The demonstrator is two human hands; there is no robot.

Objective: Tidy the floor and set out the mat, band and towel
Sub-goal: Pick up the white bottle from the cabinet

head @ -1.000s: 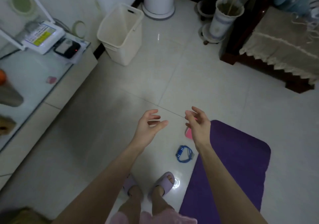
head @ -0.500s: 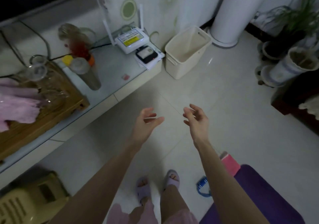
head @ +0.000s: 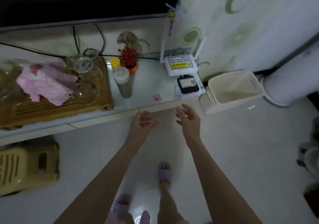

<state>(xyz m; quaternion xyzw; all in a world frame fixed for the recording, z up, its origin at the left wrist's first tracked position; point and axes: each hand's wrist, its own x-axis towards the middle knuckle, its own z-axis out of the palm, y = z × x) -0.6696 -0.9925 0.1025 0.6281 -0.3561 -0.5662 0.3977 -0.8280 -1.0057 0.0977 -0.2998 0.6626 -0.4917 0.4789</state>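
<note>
My left hand (head: 142, 125) and my right hand (head: 189, 118) hover empty over the white tile floor, fingers loosely spread, just in front of the edge of a low glass-topped cabinet (head: 150, 106). A pink cloth (head: 44, 84) lies on a wooden tea tray (head: 57, 103) at the cabinet's left. The mat and the band are out of view.
On the cabinet stand a beige bottle (head: 124, 82), a red-berry ornament (head: 129, 58), a white router (head: 180, 65) and a black device (head: 187, 85). A cream bin (head: 233, 91) stands at the cabinet's right end, a white tower appliance (head: 291, 78) beyond it, a yellow stool (head: 27, 165) lower left.
The view has swung left and forward, away from the purple mat, blue band and pink item on the floor, toward the cabinet. Both hands stay empty and loosely spread.
</note>
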